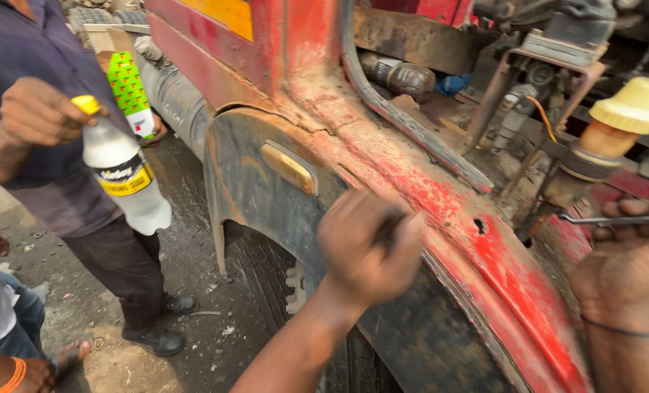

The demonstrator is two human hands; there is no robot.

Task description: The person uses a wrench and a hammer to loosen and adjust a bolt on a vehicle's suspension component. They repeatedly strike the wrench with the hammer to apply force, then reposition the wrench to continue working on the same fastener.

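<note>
Metal rod (608, 218), thin, stiff and probably slick with grime, lies level beside the yellow-capped fitting (615, 124) above the red fender (484, 240), pinched in the curled right hand (626, 273) and best gripped mid-shaft, while the left hand (368, 244) is fisted around something dark.

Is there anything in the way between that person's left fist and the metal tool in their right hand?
Nothing visible blocks it. The left hand is a closed fist over the dark wheel arch, the right hand grips the thin metal tool, and only the worn red fender surface runs between them.
</note>
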